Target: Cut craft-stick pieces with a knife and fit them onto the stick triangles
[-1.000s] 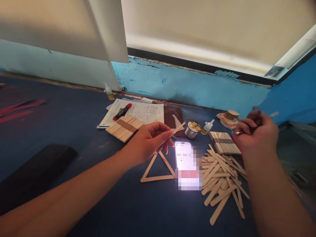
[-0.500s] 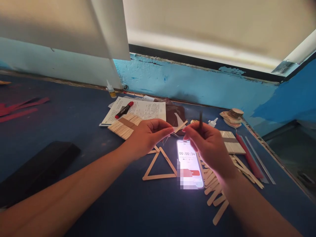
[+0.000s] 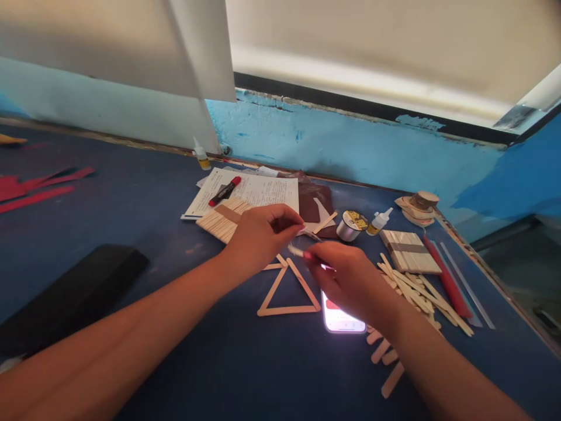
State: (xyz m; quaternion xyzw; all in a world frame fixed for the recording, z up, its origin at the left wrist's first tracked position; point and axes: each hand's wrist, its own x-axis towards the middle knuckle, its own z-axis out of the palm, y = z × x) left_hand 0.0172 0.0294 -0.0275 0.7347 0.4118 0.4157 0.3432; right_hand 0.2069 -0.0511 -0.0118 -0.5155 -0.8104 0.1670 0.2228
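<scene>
My left hand [image 3: 267,231] is in a pinch above the table, thumb against fingertips. Fine, see-through strands seem to run by its fingertips, too thin to name for certain. Close to it, my right hand [image 3: 348,275] is closed on a slim thing with a whitish tip [image 3: 296,251], its kind unclear. Below the hands, craft sticks form a triangle [image 3: 289,310] flat on the table. A lit phone [image 3: 344,321] lies partly hidden under my right hand. Behind the hands stands a spool of clear line [image 3: 349,229].
Loose craft sticks [image 3: 414,292] lie at right, near a banded bundle [image 3: 409,251]. Another bundle [image 3: 219,225] touches written papers [image 3: 267,193] with a red-capped marker [image 3: 225,191]. Glue bottles [image 3: 379,222] [image 3: 202,158], red strips [image 3: 39,190] and a black case [image 3: 79,292] lie around.
My right hand has moved left and down toward my left hand, uncovering the spool and glue bottle. The dark upright thing over it no longer shows; a whitish tip does. My left hand keeps its pinch.
</scene>
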